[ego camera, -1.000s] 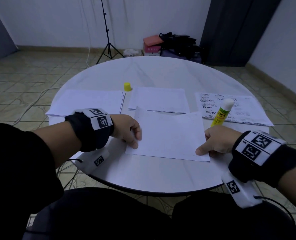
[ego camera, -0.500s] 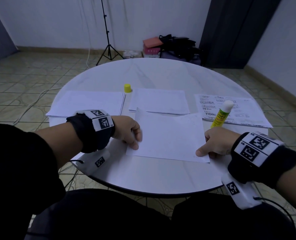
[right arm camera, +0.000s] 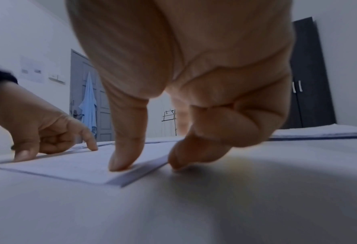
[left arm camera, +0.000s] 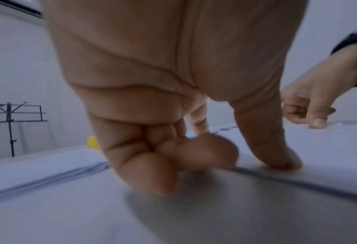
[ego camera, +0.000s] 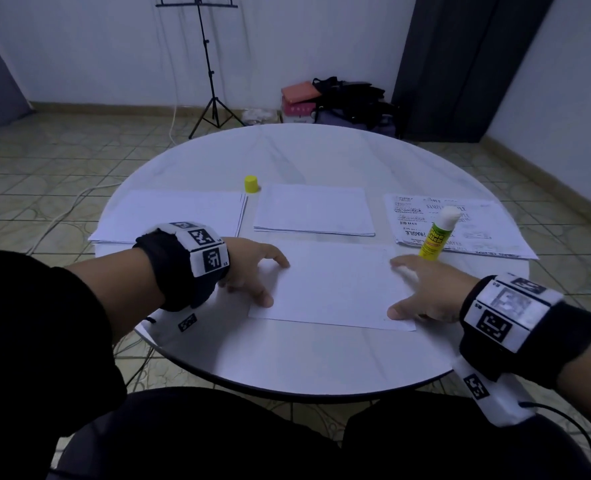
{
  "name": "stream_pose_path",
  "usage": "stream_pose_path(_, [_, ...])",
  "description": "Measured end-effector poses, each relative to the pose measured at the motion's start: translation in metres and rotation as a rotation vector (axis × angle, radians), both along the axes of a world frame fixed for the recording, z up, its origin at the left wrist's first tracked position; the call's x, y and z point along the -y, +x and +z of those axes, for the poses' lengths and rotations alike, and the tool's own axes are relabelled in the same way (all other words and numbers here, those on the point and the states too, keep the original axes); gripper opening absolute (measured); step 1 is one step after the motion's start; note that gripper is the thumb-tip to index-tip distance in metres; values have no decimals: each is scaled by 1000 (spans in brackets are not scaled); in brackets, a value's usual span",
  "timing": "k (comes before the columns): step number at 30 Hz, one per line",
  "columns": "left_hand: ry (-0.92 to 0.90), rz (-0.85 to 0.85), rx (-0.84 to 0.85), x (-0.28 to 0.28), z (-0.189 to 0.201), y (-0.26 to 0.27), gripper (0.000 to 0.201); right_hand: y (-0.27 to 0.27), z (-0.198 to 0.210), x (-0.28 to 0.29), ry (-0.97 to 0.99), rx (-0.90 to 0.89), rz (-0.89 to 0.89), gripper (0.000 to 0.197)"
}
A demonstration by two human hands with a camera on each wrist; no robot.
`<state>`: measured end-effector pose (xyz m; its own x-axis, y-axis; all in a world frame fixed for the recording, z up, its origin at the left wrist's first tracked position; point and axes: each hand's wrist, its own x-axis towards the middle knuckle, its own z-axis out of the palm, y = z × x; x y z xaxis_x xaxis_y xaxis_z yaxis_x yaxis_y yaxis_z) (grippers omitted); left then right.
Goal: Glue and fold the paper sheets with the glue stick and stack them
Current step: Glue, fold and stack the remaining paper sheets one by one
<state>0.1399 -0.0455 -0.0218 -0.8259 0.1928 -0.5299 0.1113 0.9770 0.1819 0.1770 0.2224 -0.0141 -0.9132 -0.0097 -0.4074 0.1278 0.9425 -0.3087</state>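
Pressing folded sheet (ego camera: 332, 285) edges flat

White walls (ego camera: 114, 46), tiled floor (ego camera: 62, 161), dim light. Beyond the hands: round white table (ego camera: 304, 154), music stand (ego camera: 211, 64), dark wardrobe (ego camera: 460, 64), bags (ego camera: 349, 98).

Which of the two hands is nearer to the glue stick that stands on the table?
Right. The right hand rests on the right edge of the folded sheet, just in front of the glue stick. The left hand presses the sheet's left edge, far across it.
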Motion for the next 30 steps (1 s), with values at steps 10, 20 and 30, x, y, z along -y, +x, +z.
stream_pose_path(10, [-385,-164,-91,-34,24,4,78,-8,9,-1,156,91,144,81])
stream_pose_path(20, [-207,-373,-166,-134,-4,0,110,-9,12,12,381,43,276,80])
stream_pose_path(30, [-261,-268,-118,-38,4,2,114,-15,9,13,395,112,278,78])
